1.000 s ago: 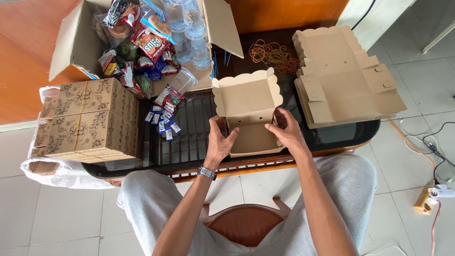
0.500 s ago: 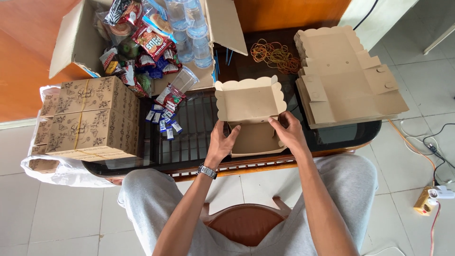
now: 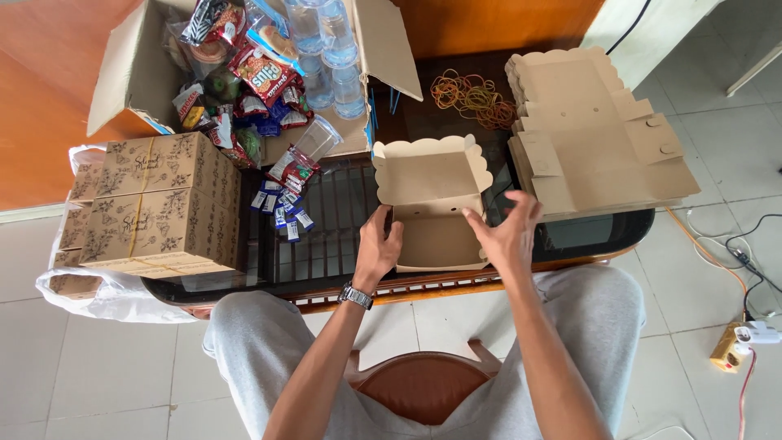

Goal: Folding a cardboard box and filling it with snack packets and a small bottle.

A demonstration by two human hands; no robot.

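A small brown cardboard box (image 3: 436,236) with a scalloped lid stands open on the dark glass table (image 3: 326,269) in front of me. My left hand (image 3: 376,248) holds the box's left wall, a watch on that wrist. My right hand (image 3: 509,232) hovers at the box's right side with fingers spread, holding nothing.
A stack of flat unfolded boxes (image 3: 595,130) lies at the right. Rubber bands (image 3: 468,94) sit behind the open box. A large carton (image 3: 130,73) of snack packets and water cups stands at back left. Closed patterned boxes (image 3: 151,208) are stacked on the left. Small sachets (image 3: 281,208) lie nearby.
The box's lid has swung fully upright and back. My right hand has let go of the box's right wall and lifted off with fingers spread.
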